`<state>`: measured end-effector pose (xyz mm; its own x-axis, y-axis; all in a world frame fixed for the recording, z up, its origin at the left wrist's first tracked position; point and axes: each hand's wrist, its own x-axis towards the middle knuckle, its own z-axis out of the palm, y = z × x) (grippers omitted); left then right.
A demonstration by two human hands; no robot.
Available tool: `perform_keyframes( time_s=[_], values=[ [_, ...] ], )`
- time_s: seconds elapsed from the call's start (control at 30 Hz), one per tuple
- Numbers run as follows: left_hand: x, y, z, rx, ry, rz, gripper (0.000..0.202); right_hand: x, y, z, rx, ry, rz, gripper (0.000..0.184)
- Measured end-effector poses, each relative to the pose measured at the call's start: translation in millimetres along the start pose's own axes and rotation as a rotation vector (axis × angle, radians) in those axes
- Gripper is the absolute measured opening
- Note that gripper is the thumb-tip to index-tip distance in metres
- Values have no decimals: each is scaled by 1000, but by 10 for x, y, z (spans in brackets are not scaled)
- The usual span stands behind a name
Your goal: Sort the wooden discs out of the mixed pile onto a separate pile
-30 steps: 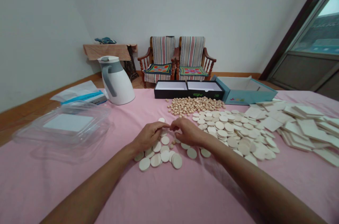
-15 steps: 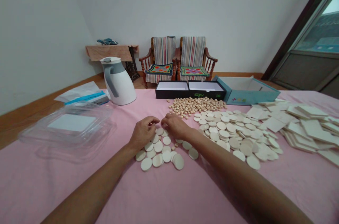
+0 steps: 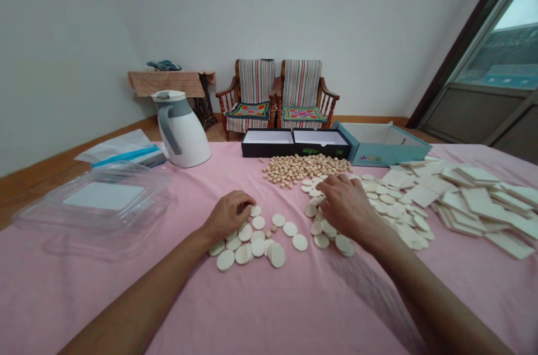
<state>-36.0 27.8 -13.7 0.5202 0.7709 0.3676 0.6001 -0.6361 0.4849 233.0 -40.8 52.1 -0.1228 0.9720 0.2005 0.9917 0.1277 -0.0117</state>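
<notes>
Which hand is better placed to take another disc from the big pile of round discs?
Right. The right hand already lies on the big disc pile; the left hand rests over the small disc group.

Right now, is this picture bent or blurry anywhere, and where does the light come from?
Head view: wide-lens distortion tilts the window frame and leans the kettle; daylight enters from that window, soft, with a faint shadow beside the right hand; the left hand and round discs look sharp; no glare.

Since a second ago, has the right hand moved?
Yes. The right hand has gone rightward, away from the left hand, and now rests on the big pile of round discs, nearer the teal box.
</notes>
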Motion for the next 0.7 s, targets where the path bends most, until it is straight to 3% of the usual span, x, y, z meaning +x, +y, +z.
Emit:
perform_keyframes(
  time_s=[0.13, 0.3, 0.5, 0.7],
  values=[
    [-7, -2, 3, -12, 2, -7, 18, 12, -342, 162, 328, -103, -316, 27],
    [-23, -24, 17, -14, 19, -1, 16, -17, -716, 428, 284, -148, -515, 18],
    [-20, -32, 26, -5, 48, -18, 17, 70, -706, 429, 278, -174, -440, 22],
    [-20, -13, 10, -16, 33, -19, 18, 568, -482, 365, 243, -116, -227, 29]
  ],
)
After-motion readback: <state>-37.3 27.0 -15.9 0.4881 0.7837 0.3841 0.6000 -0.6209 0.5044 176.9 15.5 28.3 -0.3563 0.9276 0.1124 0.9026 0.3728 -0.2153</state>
